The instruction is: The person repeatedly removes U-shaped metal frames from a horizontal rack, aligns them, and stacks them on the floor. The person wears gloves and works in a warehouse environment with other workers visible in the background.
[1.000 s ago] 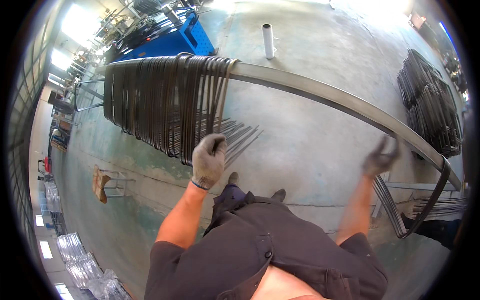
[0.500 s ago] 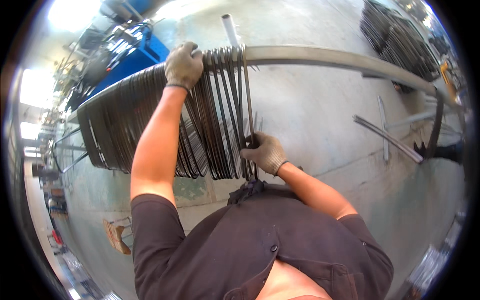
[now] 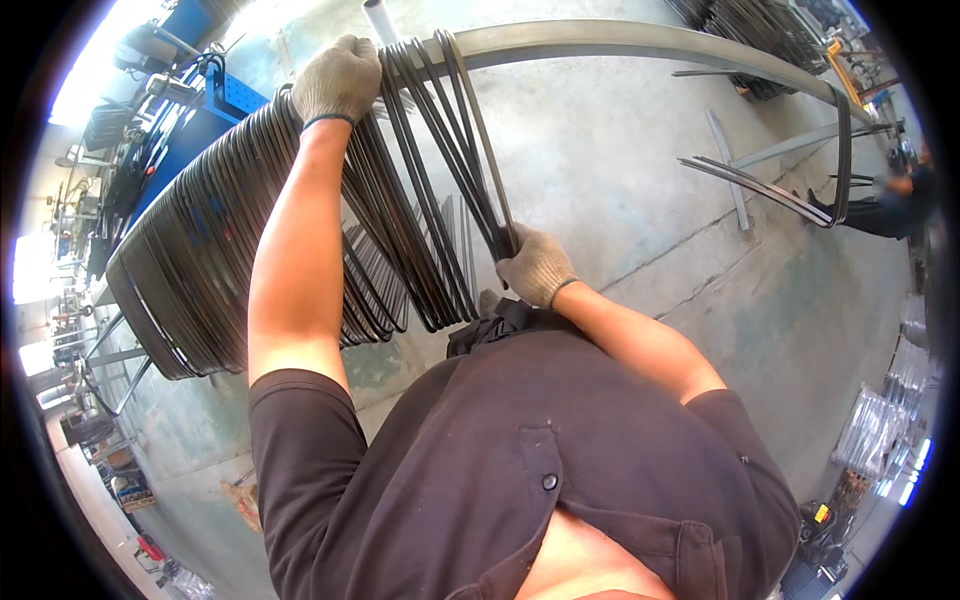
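A long grey metal rail (image 3: pixel 640 40) crosses the top of the view. Many bent dark steel rods (image 3: pixel 200 270) hang over it in a dense row on the left. My left hand (image 3: pixel 338 78), in a grey knit glove, rests on top of the rods at the rail. My right hand (image 3: pixel 535 265), gloved too, grips the lower ends of a few rods (image 3: pixel 455 130) that stand slightly apart to the right of the row. Both forearms are bare.
Concrete floor (image 3: pixel 620 180) lies below. A few more rods (image 3: pixel 760 185) hang at the rail's right end beside a person (image 3: pixel 900 200). Blue equipment (image 3: pixel 220 95) stands top left, a white tube (image 3: pixel 378 18) lies beyond the rail, and a dark rod stack (image 3: pixel 760 30) sits top right.
A second ago my right hand was far right at the rail's end. It has come left to the row gripping rods, while my left hand rose from the rods' lower part to the rail.
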### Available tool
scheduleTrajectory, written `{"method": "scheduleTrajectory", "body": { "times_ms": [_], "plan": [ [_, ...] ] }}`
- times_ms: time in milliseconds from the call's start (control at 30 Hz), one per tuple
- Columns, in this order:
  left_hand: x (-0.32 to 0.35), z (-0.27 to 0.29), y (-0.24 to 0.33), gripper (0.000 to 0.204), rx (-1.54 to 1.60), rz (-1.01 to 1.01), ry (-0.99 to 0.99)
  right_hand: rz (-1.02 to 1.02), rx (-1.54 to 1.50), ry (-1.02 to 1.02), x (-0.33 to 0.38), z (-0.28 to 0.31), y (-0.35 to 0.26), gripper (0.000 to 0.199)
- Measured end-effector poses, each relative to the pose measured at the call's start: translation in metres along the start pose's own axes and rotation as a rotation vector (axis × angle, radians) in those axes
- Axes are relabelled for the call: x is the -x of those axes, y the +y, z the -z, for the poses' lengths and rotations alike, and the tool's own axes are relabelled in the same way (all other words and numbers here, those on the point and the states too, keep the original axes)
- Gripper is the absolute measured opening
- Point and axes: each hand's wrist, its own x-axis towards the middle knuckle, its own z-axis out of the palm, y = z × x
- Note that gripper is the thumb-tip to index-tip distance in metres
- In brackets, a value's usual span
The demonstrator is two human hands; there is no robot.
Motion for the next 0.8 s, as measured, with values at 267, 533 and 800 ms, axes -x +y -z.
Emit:
{"method": "scheduleTrajectory", "body": {
  "times_ms": [267,533,800],
  "plan": [
    [0.009,0.004,0.01,0.049,0.045,0.055,0.021,0.0,-0.458,0.082,-0.009,0.004,0.024,0.028],
    [0.007,0.009,0.011,0.049,0.025,0.051,0.008,0.244,-0.421,0.335,-0.041,0.045,-0.049,0.019],
    [0.015,0.009,0.018,0.048,0.032,0.058,0.05,0.105,-0.77,0.22,-0.022,0.07,-0.021,0.021]
  ]
}}
